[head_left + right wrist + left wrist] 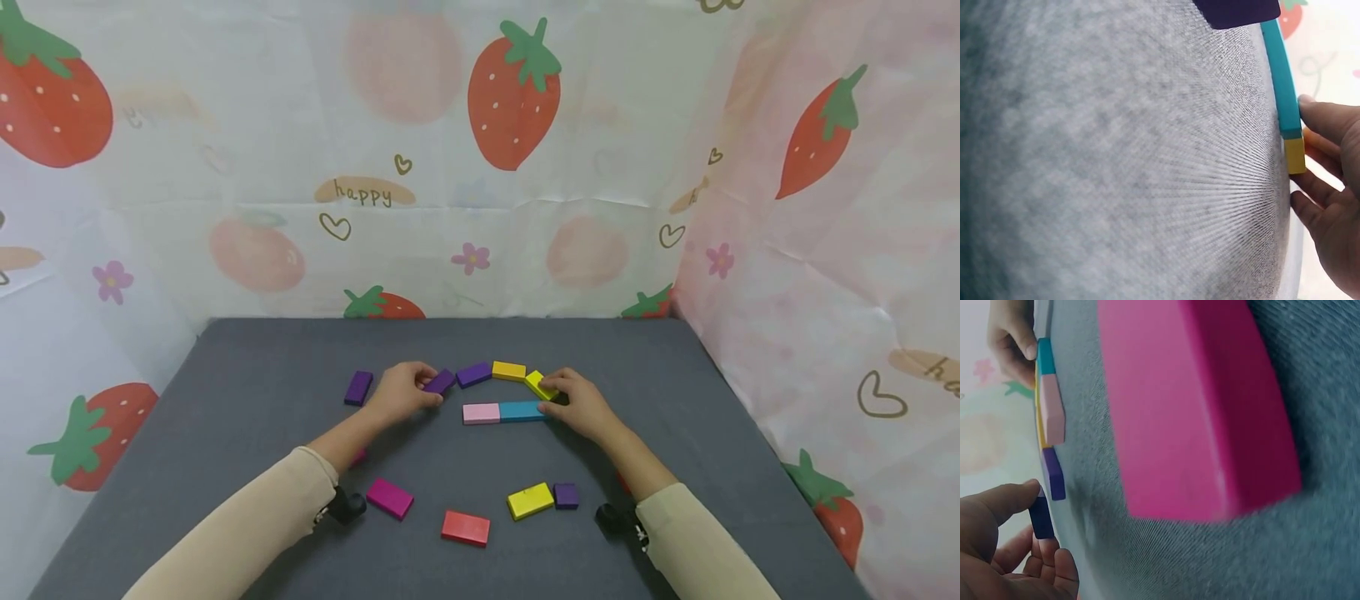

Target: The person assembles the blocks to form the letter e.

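Observation:
My left hand [399, 392] pinches a purple block [440, 382] between thumb and fingers, at the left end of a curved row. Beside it in the row are another purple block [474, 375], a yellow block [509, 371] and a second, slanted yellow block [538, 384]. My right hand [583, 406] grips that slanted yellow block at the row's right end, its thumb by the blue block [520, 411]. A pink block [481, 413] adjoins the blue one, below the curve. In the left wrist view the held purple block [1040, 517] looks tilted.
A purple block [358, 387] lies left of my left hand. Nearer are a magenta block [390, 498], a red block [465, 527], a yellow block [530, 501] and a small purple block [566, 496]. Strawberry-print cloth [450, 167] walls the grey table [300, 342].

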A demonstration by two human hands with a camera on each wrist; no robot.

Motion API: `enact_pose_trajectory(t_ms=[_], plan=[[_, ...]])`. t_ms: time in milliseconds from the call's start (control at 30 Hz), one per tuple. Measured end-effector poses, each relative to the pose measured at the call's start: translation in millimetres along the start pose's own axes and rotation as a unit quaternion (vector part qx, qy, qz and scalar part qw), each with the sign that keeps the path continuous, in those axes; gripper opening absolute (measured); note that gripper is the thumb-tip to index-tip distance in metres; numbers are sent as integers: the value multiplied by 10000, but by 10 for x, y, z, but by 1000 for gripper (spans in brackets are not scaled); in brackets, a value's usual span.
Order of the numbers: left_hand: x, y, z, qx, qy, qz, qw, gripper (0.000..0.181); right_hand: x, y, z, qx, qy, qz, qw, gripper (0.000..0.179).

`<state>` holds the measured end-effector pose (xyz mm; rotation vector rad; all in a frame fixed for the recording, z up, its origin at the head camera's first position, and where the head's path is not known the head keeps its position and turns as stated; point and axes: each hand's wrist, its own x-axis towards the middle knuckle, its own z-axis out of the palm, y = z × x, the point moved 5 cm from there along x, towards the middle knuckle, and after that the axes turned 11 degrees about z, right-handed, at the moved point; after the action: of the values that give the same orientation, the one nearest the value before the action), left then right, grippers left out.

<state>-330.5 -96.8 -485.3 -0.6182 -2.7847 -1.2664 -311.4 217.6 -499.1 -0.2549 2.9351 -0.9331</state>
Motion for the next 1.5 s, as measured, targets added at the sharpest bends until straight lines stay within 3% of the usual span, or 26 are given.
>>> enact_pose_trajectory(t_ms=[567,1500], plan=[[15,-73,223,88,6,-171,9998,41,-27,-13,12,41,-73,88,9999,45],[81,-57,217,321,60,-180,9993,43,2,-1,-6,83,-7,94,9999,44]])
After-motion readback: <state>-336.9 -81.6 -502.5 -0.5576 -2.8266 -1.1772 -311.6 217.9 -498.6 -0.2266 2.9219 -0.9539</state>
